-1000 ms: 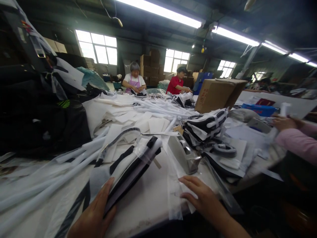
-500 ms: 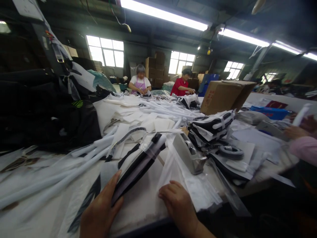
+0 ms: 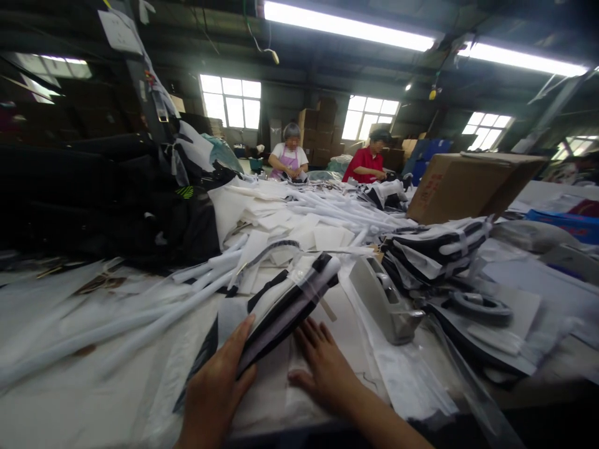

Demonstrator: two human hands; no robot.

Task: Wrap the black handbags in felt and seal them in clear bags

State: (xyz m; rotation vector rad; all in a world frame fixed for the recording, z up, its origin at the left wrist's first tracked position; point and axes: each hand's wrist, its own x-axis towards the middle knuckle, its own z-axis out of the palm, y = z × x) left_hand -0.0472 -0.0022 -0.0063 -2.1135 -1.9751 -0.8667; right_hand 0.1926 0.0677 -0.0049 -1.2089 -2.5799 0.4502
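A long, folded black-and-white fabric bundle [image 3: 285, 305] lies slantwise on the pale, cluttered worktable [image 3: 266, 405]. The left hand [image 3: 219, 380] is closed around its near end, thumb on one side, fingers on the other. The right hand [image 3: 322, 368] lies palm down, fingers loosely spread and gripping nothing I can see, tips at the bundle's edge (whether they touch it, I can't tell). Just beyond stands a grey, wedge-shaped tape dispenser [image 3: 381, 299].

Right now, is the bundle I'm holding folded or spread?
Folded: the bundle shows narrow, stacked layers, with clear plastic across its far end.
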